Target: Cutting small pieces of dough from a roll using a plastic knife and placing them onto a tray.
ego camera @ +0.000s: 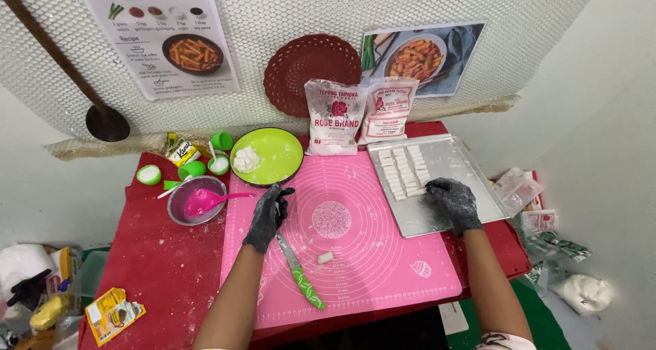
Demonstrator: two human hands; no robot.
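My left hand [268,215], in a black glove, rests with spread fingers on the left part of the pink silicone mat [369,254], just below the green plate [280,152] that holds a lump of white dough [246,160]. A green-handled knife [301,271] lies on the mat beside that hand, and a small cut dough piece [325,258] lies to its right. My right hand [452,201], also gloved, is on the metal tray [458,162], its fingertips at the lowest of several white dough sticks [404,172] set in rows; whether it grips one I cannot tell.
Two white flour bags [335,117] stand behind the mat. At left sit a grey bowl with a pink spatula [197,199], small green cups [149,175] and a yellow packet [113,314]. Plastic bags [547,220] lie off the table's right edge. A mesh wall with posters is behind.
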